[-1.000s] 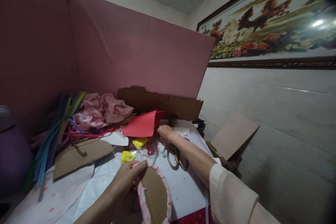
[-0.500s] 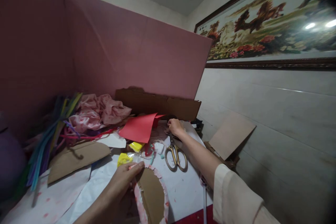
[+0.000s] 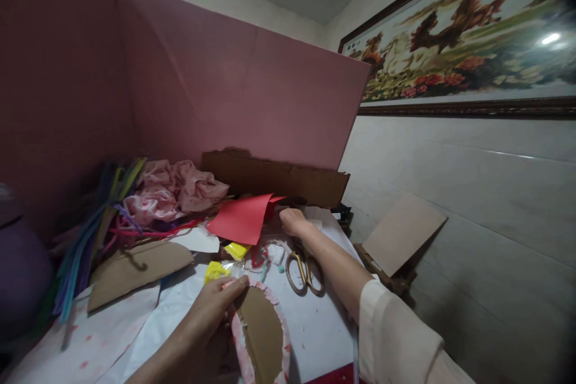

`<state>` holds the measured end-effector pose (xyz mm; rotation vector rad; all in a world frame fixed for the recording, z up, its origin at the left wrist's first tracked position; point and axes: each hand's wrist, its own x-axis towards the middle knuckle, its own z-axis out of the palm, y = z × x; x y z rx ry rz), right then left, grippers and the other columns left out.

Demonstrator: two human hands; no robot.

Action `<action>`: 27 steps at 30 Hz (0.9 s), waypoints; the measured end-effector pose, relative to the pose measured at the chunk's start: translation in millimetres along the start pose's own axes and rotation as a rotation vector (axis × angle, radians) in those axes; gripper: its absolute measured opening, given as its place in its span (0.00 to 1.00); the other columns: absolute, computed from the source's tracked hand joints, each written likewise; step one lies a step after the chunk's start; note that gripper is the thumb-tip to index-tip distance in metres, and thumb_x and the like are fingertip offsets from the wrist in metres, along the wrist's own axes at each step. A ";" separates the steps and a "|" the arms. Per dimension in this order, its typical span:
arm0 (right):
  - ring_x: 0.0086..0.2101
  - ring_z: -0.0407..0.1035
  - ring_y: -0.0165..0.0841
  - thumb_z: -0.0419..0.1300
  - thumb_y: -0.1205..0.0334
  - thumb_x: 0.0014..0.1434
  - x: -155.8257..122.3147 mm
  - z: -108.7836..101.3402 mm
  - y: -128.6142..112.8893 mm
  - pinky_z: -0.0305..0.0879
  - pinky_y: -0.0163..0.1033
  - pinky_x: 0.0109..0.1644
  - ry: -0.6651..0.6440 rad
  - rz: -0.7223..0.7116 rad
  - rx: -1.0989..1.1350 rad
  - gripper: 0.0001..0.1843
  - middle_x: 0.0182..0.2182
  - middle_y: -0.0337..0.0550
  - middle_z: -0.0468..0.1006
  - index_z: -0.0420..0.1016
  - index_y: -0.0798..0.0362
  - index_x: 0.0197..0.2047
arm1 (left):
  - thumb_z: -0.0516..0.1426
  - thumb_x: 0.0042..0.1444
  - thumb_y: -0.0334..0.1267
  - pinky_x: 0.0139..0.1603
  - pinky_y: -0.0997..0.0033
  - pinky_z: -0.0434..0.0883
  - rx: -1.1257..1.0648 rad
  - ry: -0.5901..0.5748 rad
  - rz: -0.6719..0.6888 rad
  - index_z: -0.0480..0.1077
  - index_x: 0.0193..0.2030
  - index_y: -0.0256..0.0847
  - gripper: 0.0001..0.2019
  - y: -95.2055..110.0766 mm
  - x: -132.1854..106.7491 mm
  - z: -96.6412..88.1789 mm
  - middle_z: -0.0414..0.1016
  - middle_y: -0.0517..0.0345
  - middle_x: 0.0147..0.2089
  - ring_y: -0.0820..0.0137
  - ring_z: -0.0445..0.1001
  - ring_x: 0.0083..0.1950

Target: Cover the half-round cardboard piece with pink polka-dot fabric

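My left hand [image 3: 221, 301] grips the upper left edge of a rounded cardboard piece [image 3: 263, 333], thumb on top. Pink-and-white spotted fabric is folded over its rim. My right hand [image 3: 293, 222] reaches across the table, fingers curled downward, just right of a sheet of red paper [image 3: 243, 219]. Whatever its fingertips may hold is hidden. Scissors with gold handles [image 3: 305, 273] lie below that wrist, their blades partly covered by the forearm. Yellow pieces [image 3: 216, 271] and small cords [image 3: 263, 261] rest between the two hands.
On the left lie a cut cardboard piece [image 3: 141, 270], crumpled pink fabric [image 3: 180, 192] and colourful pipe cleaners [image 3: 85, 240]. A brown cardboard strip [image 3: 279, 179] stands at the back before a pink panel [image 3: 243, 84]. Another cardboard sheet [image 3: 405, 237] leans against the right wall.
My right hand has moved slightly left, toward the red paper, and its forearm now covers more of the scissors. My left hand keeps its hold on the fabric-edged cardboard.
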<state>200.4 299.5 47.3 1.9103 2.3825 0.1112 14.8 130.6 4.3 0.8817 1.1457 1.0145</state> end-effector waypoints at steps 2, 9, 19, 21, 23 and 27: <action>0.45 0.70 0.39 0.58 0.60 0.63 -10.0 -11.9 11.2 0.70 0.48 0.46 0.035 0.033 0.071 0.16 0.50 0.48 0.71 0.68 0.54 0.53 | 0.65 0.35 0.57 0.21 0.72 0.59 -0.001 -0.006 0.003 0.67 0.21 0.39 0.22 0.5 -0.3 -0.6 0.67 0.62 0.17 0.69 0.66 0.19; 0.41 0.71 0.36 0.55 0.59 0.64 -87.6 -25.9 1.2 0.70 0.46 0.44 0.215 0.037 0.549 0.13 0.46 0.46 0.74 0.70 0.55 0.49 | 0.63 0.39 0.57 0.21 0.74 0.57 -0.012 -0.070 0.040 0.70 0.26 0.38 0.22 9.6 -13.9 0.5 0.68 0.63 0.18 0.71 0.67 0.21; 0.21 0.63 0.27 0.61 0.55 0.48 -173.5 5.7 -58.4 0.59 0.32 0.25 -0.079 -0.251 1.334 0.11 0.20 0.36 0.69 0.69 0.54 0.25 | 0.61 0.46 0.55 0.22 0.76 0.57 -0.020 -0.088 0.134 0.69 0.29 0.37 0.20 9.2 -16.0 -2.4 0.69 0.62 0.22 0.76 0.64 0.20; 0.19 0.60 0.26 0.61 0.53 0.47 -170.9 14.1 -61.1 0.56 0.31 0.22 -0.065 -0.235 1.420 0.12 0.19 0.35 0.67 0.68 0.54 0.24 | 0.60 0.47 0.57 0.20 0.77 0.55 -0.032 -0.087 0.159 0.67 0.25 0.37 0.21 10.5 -17.2 -0.9 0.66 0.64 0.19 0.77 0.61 0.18; 0.19 0.58 0.25 0.61 0.52 0.47 -168.1 21.1 -62.4 0.55 0.31 0.22 -0.020 -0.212 1.487 0.13 0.20 0.34 0.66 0.67 0.54 0.25 | 0.58 0.48 0.59 0.20 0.76 0.58 -0.048 -0.125 0.168 0.67 0.26 0.37 0.22 12.4 -18.9 1.0 0.67 0.62 0.19 0.76 0.63 0.19; 0.21 0.57 0.26 0.60 0.52 0.48 -168.0 31.7 -61.2 0.55 0.31 0.23 0.089 -0.163 1.550 0.13 0.20 0.33 0.64 0.66 0.53 0.26 | 0.56 0.49 0.60 0.28 0.66 0.68 -0.064 -0.250 0.158 0.71 0.35 0.37 0.24 15.2 -21.4 4.0 0.72 0.57 0.25 0.68 0.70 0.25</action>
